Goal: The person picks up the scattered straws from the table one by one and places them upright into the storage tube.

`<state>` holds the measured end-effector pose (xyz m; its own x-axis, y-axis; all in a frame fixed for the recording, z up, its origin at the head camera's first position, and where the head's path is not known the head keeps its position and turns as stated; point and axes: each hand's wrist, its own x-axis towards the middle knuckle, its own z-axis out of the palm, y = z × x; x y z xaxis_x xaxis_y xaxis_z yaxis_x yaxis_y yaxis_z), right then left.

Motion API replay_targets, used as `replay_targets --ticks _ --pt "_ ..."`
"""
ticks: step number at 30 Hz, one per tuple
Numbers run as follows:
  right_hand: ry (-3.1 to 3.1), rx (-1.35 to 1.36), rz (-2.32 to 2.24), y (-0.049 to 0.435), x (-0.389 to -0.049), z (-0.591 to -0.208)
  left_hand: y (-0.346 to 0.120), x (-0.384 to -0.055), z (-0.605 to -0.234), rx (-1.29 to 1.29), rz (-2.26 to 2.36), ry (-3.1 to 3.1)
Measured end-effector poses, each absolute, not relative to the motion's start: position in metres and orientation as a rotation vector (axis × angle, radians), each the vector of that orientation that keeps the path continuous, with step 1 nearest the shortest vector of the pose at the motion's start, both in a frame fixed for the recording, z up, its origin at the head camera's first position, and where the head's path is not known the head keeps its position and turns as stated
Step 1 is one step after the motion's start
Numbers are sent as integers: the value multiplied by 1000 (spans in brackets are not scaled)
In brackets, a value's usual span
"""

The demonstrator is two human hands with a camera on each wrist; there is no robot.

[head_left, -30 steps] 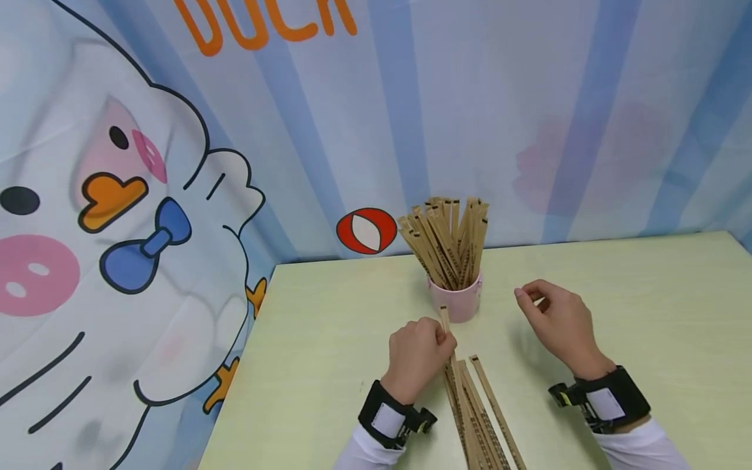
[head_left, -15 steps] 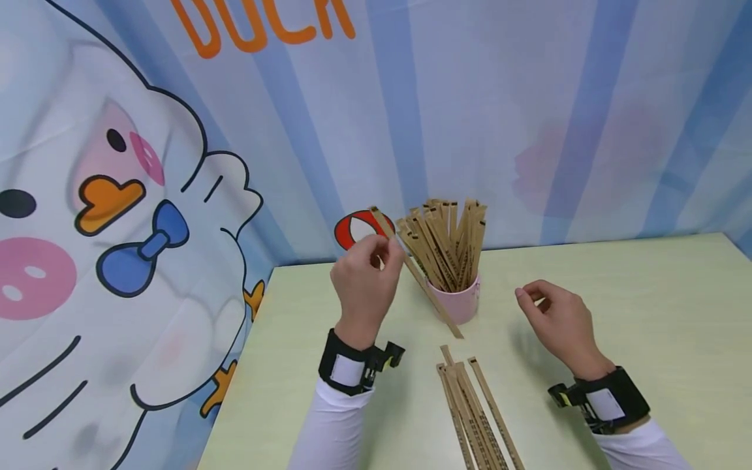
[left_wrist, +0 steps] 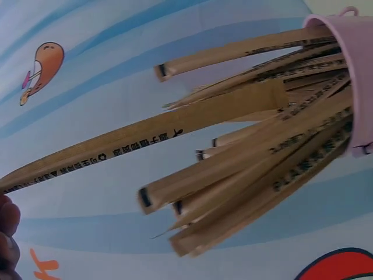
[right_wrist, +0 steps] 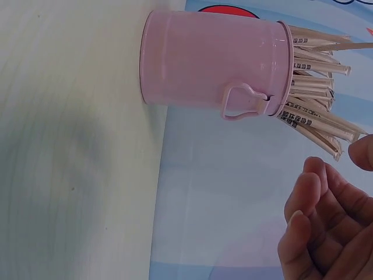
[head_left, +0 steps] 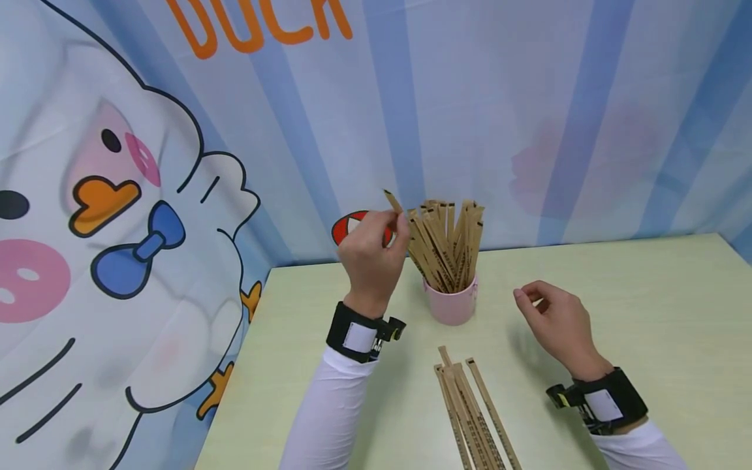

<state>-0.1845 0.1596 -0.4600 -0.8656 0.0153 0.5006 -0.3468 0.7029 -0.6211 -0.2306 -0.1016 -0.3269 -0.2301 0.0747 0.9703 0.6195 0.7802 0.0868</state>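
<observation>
Left of the pink bucket (head_left: 451, 307), my left hand (head_left: 374, 254) pinches a straw in a brown paper wrapper (left_wrist: 140, 135) near one end. In the left wrist view its far end lies over the bundle of wrapped straws (left_wrist: 256, 169) in the bucket, near the rim; whether it is inside, I cannot tell. The straws fan out above the rim. My right hand (head_left: 555, 320) hovers right of the bucket, fingers loosely curled around nothing. Several more wrapped straws (head_left: 470, 418) lie on the table between my arms.
The pale yellow table (head_left: 646, 313) ends against a blue striped cloth backdrop (head_left: 482, 117) with cartoon duck prints. A small handle (right_wrist: 236, 105) sticks out from the bucket's side in the right wrist view.
My left hand has lifted a straw from the group on the table and carried it up beside the bucket, swinging its lower end toward the bundle. My right hand stays in place.
</observation>
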Motion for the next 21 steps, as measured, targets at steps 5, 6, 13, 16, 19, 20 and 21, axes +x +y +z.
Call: replay_targets --ticks 5,6,13,16,19,20,21 --pt "-2434 254 1026 159 -184 -459 -95 -241 -358 -522 -503 -1866" --pt "-2435 254 1027 158 -184 -459 -93 -243 -364 -516 -499 -1892" --pt "-2425 268 1025 158 -183 -461 -87 -250 -401 -469 -498 -2059" --pt "-2424 273 1026 158 -183 -461 -85 -251 -413 -429 -504 -2132" --pt "-2428 273 1029 157 -183 -462 -83 -252 -422 -388 -515 -2185" --pt "-2429 271 1030 157 -183 -462 -82 -251 -424 -377 -523 -2199" --pt "-2431 270 1030 157 -183 -462 -82 -251 -425 -367 -527 -2208"
